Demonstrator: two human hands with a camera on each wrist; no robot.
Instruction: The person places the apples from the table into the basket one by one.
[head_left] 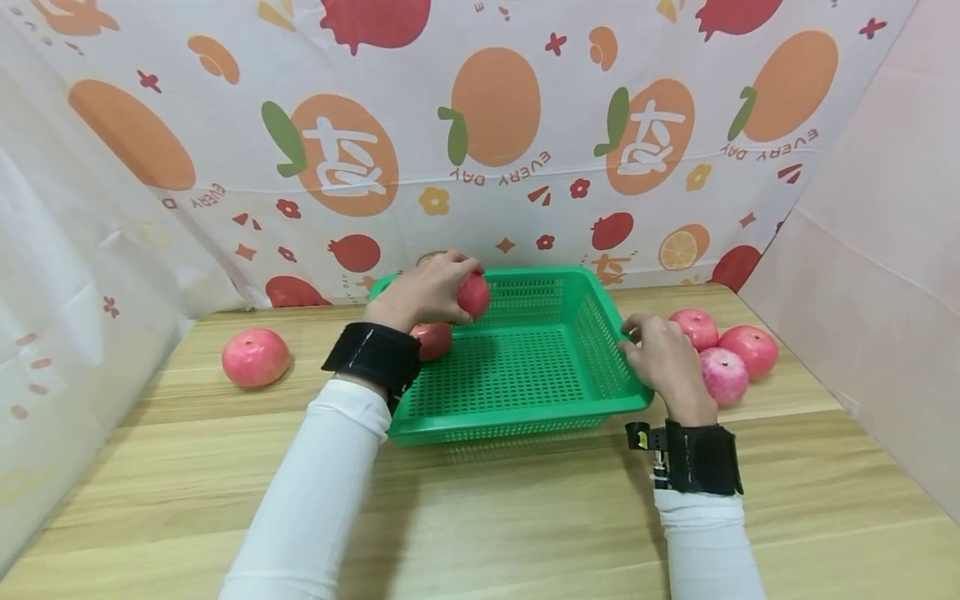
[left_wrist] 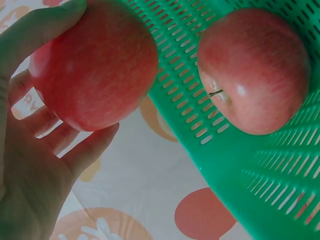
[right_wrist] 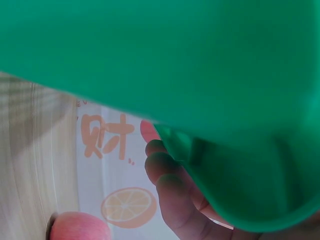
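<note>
Before white printed cloth [head_left: 487,229], a rectangular green plastic basket [head_left: 525,415] is gripped by the right hand [head_left: 666,360]; a round red apple [head_left: 473,296], held above it by the left hand [head_left: 422,290], is best lowered gently.

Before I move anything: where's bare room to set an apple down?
Bare: the middle and right of the green basket; the table before it, between the white sleeves; table nearer than the lone left apple. Crowded: the basket's left end, where the left hand holds an apple near another; right of the basket, the right hand beside three apples.
</note>
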